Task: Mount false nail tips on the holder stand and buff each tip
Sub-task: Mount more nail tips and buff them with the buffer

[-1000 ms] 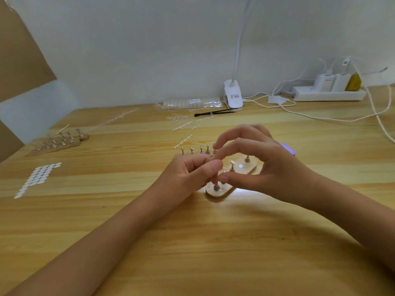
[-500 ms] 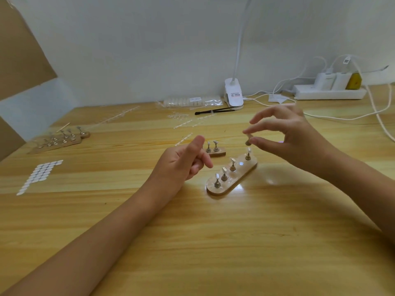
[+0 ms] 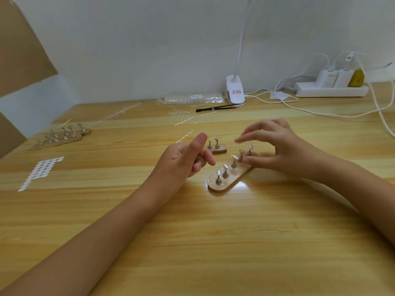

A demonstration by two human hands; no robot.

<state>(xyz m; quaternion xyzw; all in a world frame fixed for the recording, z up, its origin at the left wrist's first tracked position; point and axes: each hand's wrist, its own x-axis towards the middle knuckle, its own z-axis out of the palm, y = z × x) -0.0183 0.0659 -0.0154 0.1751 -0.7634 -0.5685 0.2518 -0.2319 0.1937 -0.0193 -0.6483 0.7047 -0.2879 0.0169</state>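
A long oval wooden holder stand (image 3: 222,185) lies in the middle of the table, with several metal pegs in a row on it. My right hand (image 3: 277,154) hovers over its far end, thumb touching the stand's right edge and fingers spread above the last pegs, holding nothing I can see. My left hand (image 3: 186,161) is just left of the stand, loosely curled with the thumb up, empty. A second, shorter wooden stand (image 3: 220,150) with two pegs showing lies behind my left hand. Packs of clear nail tips (image 3: 192,98) lie at the back.
A third wooden stand (image 3: 62,137) with pegs lies at the far left, with a sheet of white adhesive dots (image 3: 40,171) in front of it. At the back are a lamp clip (image 3: 235,91), a black tool (image 3: 215,108), a power strip (image 3: 331,89) and white cables (image 3: 310,113).
My hands parted from over the long stand. The right hand rose with a small peg pinched, then came down onto the stand's far end, where the peg now stands. My left hand drew back left.
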